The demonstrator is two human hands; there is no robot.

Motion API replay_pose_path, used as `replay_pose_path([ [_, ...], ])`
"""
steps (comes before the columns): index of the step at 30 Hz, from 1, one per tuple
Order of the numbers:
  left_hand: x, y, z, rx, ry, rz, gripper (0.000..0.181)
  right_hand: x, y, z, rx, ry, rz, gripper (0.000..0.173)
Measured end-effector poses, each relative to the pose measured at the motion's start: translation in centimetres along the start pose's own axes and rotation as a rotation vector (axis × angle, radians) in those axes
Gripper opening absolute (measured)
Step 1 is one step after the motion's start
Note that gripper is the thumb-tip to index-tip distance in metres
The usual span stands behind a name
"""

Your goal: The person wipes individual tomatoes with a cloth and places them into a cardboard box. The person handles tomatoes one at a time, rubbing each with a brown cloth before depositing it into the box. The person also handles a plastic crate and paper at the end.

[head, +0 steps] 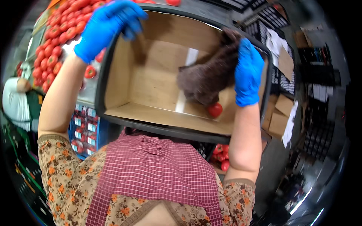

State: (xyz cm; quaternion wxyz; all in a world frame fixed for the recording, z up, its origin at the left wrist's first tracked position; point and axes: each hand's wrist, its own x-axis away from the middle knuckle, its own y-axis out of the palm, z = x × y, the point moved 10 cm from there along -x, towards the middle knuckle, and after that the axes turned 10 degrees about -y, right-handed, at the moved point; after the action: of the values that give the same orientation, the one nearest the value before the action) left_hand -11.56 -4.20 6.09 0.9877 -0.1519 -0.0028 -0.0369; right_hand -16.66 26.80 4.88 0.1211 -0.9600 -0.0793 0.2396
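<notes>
A black crate [181, 132] lined with brown cardboard [158, 76] is in front of me. My right hand [249, 72], in a blue glove, grips a dark brown cloth [203, 77] inside the crate's right side. The cloth hangs bunched and slightly blurred. Just below its lower edge, one red tomato [215, 110] lies in the crate. My left hand [109, 26], also gloved in blue, is over the crate's upper left corner. Its fingers are partly spread and blurred, with nothing seen in them; whether they touch the rim is hidden.
A large heap of red tomatoes [52, 56] lies to the left, with a loose tomato [90, 71] nearer the crate. Below is a blue crate of labelled packs [84, 132]. A person's sleeve [14, 99] shows far left. Cardboard boxes [280, 118] stand at right.
</notes>
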Motion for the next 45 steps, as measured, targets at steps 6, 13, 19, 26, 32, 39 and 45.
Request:
replay_pose_path([
  [6,6.3,31.4,-1.2,-0.518,0.197,-0.993,0.040,0.0,-0.8,0.8,-0.137,-0.011,0.053,0.038],
  [13,2.7,45.0,-11.5,-0.499,0.080,-0.808,0.031,0.2,-1.7,1.1,0.157,-0.075,0.078,0.039],
  [19,3.8,42.0,-7.1,-0.625,0.276,-0.932,0.048,-0.1,-3.0,0.6,0.073,-0.065,0.141,0.034],
  [26,4.3,25.1,-0.8,0.604,-0.598,-0.881,0.063,-0.9,-3.4,-2.3,0.013,-0.166,0.226,0.036],
  [32,3.1,21.0,1.4,1.283,-0.511,-0.662,0.056,-0.1,-1.8,-4.1,-0.224,-0.153,0.170,0.032],
  [39,1.2,17.1,-2.8,0.740,-0.354,-0.211,0.048,2.8,5.0,-7.1,0.013,-0.401,-0.268,0.029],
  [45,1.1,16.7,-2.1,0.840,-0.280,-0.236,0.051,3.4,7.4,-1.8,-0.484,0.071,-0.275,0.043],
])
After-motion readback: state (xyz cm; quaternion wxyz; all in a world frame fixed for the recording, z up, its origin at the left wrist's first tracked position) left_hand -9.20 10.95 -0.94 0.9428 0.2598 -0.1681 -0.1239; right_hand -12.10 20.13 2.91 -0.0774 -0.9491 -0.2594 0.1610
